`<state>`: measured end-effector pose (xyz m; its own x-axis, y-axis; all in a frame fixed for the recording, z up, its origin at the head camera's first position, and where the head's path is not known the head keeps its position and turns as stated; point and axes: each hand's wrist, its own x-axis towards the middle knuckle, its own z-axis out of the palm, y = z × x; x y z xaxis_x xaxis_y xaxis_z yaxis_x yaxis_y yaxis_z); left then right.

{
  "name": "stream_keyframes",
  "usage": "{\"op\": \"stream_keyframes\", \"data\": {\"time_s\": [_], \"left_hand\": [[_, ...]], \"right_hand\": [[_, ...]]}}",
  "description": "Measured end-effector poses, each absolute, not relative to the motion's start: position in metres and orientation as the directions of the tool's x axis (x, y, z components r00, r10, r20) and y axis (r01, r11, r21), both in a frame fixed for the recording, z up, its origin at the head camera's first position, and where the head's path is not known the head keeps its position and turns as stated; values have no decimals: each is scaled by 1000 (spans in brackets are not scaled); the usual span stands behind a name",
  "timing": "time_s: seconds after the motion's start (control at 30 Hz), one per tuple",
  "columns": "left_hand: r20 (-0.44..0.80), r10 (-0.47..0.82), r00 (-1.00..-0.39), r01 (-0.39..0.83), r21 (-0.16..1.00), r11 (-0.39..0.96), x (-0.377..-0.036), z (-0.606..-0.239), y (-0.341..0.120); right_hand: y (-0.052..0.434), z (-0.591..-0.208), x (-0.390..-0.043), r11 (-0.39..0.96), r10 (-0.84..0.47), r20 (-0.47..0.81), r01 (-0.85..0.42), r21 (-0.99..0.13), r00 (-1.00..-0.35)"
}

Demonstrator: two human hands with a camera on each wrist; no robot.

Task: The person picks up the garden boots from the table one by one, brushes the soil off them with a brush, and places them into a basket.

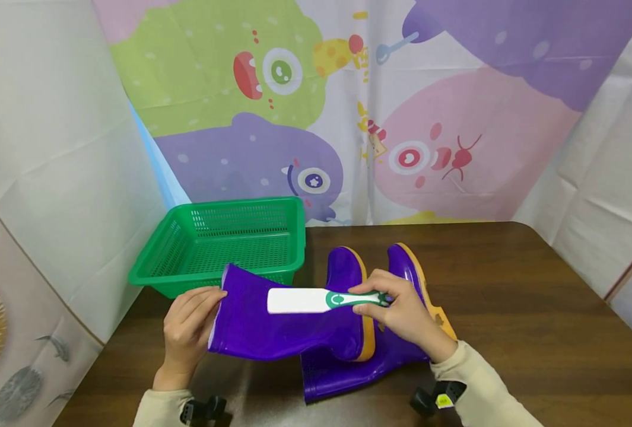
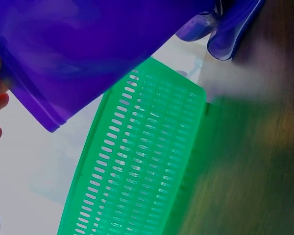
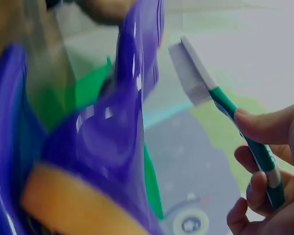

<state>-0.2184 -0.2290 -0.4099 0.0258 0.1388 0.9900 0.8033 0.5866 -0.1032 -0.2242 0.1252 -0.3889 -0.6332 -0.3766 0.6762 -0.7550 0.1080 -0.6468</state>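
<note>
A white-headed brush [image 1: 316,300] is pinched by the right hand [image 1: 403,314] over the upper boot [image 1: 273,323], whose cuff is gripped by the left hand [image 1: 187,329]. Bristles are shown only by the right wrist view. Two boots are counted, one basket [image 1: 187,270] behind them.

Brush [image 1: 316,300] over held purple boot [image 1: 283,323], seemingly touching.

Bright even light, head view sharp, wide-angle edges bent, wrist views blurred.
</note>
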Motion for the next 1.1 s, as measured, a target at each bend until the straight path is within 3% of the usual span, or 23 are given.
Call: {"op": "stream_keyframes", "data": {"time_s": [0.1, 0.2, 0.43, 0.63, 0.9, 1.0, 1.1], "left_hand": [[989, 145, 15, 801, -99, 590, -216, -409, -228], [988, 153, 18, 802, -105, 588, -216, -408, -228], [986, 162, 37, 806, -125, 578, -216, -408, -227], [993, 117, 19, 836, -80, 543, -218, -408, -228], [997, 72, 1, 853, -38, 520, -217, -407, -226], [998, 60, -1, 858, -30, 513, -217, -407, -226], [999, 54, -2, 861, -26, 509, -218, -408, -226]], "right_hand": [[118, -390, -218, 59, -456, 648, -747, -662, -610], [115, -395, -217, 115, -485, 603, -730, -674, -633], [122, -406, -228, 374, -390, 525, -651, -660, -756], [131, -405, -239, 473, -317, 518, -606, -640, -794], [143, -403, -247, 608, -245, 603, -605, -515, -759], [146, -400, -247, 617, -226, 644, -619, -486, -731], [145, -393, -242, 559, -212, 658, -642, -525, -723]]}}
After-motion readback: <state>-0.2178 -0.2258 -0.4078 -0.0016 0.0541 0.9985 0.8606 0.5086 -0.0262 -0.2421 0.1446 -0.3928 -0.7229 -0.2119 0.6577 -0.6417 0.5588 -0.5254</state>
